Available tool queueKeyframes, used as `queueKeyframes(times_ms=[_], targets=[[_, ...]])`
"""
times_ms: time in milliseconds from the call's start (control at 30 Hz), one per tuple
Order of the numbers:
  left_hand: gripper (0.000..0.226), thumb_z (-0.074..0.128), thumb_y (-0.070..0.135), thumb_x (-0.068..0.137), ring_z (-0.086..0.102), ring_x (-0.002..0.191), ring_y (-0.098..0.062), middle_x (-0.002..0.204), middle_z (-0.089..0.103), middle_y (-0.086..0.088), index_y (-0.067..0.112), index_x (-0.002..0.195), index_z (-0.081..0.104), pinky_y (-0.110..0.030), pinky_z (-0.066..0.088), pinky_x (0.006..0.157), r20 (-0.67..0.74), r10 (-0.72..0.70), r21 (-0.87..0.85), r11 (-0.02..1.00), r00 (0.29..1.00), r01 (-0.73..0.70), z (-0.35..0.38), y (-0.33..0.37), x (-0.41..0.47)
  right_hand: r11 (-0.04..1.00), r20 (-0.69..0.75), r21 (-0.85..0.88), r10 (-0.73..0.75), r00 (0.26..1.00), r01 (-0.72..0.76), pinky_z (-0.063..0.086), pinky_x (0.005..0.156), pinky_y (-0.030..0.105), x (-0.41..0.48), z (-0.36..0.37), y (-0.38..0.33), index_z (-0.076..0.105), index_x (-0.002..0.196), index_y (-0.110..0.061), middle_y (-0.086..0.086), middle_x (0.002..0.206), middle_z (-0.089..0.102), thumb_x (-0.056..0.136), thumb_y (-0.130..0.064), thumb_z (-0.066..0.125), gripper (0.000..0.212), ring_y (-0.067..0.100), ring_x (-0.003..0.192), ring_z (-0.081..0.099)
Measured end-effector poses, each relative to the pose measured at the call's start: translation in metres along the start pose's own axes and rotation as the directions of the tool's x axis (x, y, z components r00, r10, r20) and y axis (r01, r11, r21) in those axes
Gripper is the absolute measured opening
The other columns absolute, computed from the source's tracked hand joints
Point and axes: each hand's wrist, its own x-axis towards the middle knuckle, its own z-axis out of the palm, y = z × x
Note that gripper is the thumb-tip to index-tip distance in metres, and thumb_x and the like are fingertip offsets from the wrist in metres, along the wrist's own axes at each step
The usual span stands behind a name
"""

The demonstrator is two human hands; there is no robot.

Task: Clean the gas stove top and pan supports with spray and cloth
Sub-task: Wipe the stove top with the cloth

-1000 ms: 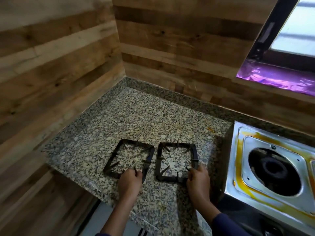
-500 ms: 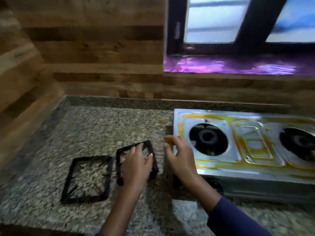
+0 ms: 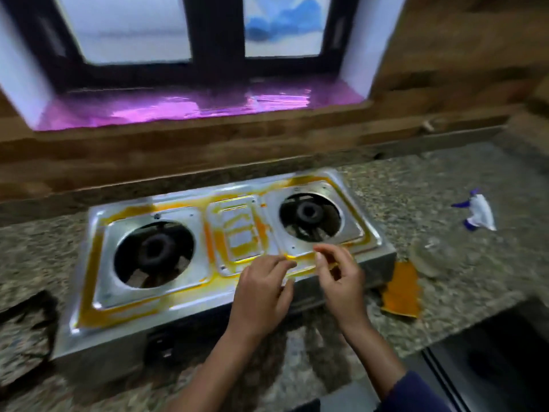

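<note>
A steel two-burner gas stove (image 3: 190,295) streaked with orange-yellow grime fills the middle of the head view, its burners bare. One black pan support (image 3: 28,331) lies on the counter at the far left edge. My left hand (image 3: 261,292) and my right hand (image 3: 341,281) hover over the stove's front right part, fingers loosely apart, holding nothing. An orange cloth (image 3: 401,289) lies just right of the stove. A white spray bottle (image 3: 478,214) with a blue trigger lies on the counter at the far right.
A speckled granite counter (image 3: 445,179) runs under everything, backed by a wood-plank wall and a window sill (image 3: 190,105) lined with purple foil. A round greyish item (image 3: 430,257) sits by the cloth. A dark sink or opening (image 3: 499,358) lies at the lower right.
My view has swung right from the counter corner to the stove. Both hands have let go of the two pan supports and moved over the stove's front right.
</note>
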Motion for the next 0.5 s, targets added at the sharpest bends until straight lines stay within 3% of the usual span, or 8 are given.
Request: queueKeyframes(times_ms=[133, 233, 300, 367, 500], targets=[[0.022, 0.061, 0.019, 0.088, 0.059, 0.1, -0.025, 0.11, 0.064, -0.003, 0.013, 0.109, 0.067, -0.036, 0.048, 0.08, 0.09, 0.217, 0.017, 0.976, 0.972, -0.219, 0.069, 0.036, 0.021, 0.991, -0.158, -0.056, 0.114, 0.981, -0.124, 0.043, 0.072, 0.006, 0.019, -0.074, 0.069, 0.064, 0.104, -0.022, -0.002, 0.099, 0.065, 0.097, -0.012, 0.056, 0.014, -0.004, 0.09, 0.059], [0.032, 0.064, 0.023, 0.087, 0.058, 0.114, -0.023, 0.122, 0.064, -0.001, 0.015, 0.118, 0.067, -0.038, 0.047, 0.092, 0.144, 0.236, 0.094, 0.963, 0.961, -0.251, 0.107, 0.048, 0.023, 0.958, -0.19, -0.137, 0.224, 0.956, -0.252, 0.047, 0.078, 0.018, 0.032, -0.109, 0.126, 0.06, 0.11, -0.02, 0.001, 0.105, 0.061, 0.099, -0.011, 0.052, 0.016, 0.003, 0.091, 0.056], [0.037, 0.064, 0.027, 0.088, 0.055, 0.121, -0.023, 0.128, 0.063, -0.001, 0.016, 0.123, 0.065, -0.04, 0.045, 0.097, 0.159, 0.217, 0.152, 0.959, 0.963, -0.241, 0.119, 0.052, 0.02, 0.907, -0.139, -0.24, 0.321, 0.937, -0.346, 0.048, 0.079, 0.03, 0.037, -0.118, 0.161, 0.057, 0.116, -0.015, 0.003, 0.111, 0.06, 0.097, -0.01, 0.054, 0.02, 0.017, 0.096, 0.058], [0.041, 0.066, 0.027, 0.087, 0.054, 0.123, -0.023, 0.131, 0.062, 0.0, 0.017, 0.127, 0.064, -0.04, 0.043, 0.098, 0.157, 0.209, 0.193, 0.952, 0.965, -0.238, 0.123, 0.053, 0.018, 0.844, -0.023, -0.359, 0.419, 0.908, -0.399, 0.048, 0.079, 0.032, 0.039, -0.119, 0.187, 0.052, 0.125, -0.013, 0.009, 0.122, 0.056, 0.094, -0.01, 0.058, 0.032, 0.026, 0.102, 0.059], [0.041, 0.069, 0.028, 0.086, 0.052, 0.126, -0.019, 0.133, 0.061, 0.001, 0.018, 0.126, 0.065, -0.037, 0.042, 0.098, 0.122, 0.234, 0.254, 0.932, 0.964, -0.259, 0.126, 0.047, 0.016, 0.754, 0.12, -0.564, 0.479, 0.869, -0.338, 0.05, 0.086, 0.039, 0.044, -0.114, 0.208, 0.044, 0.139, -0.013, 0.014, 0.131, 0.044, 0.086, -0.006, 0.062, 0.056, 0.034, 0.111, 0.053]])
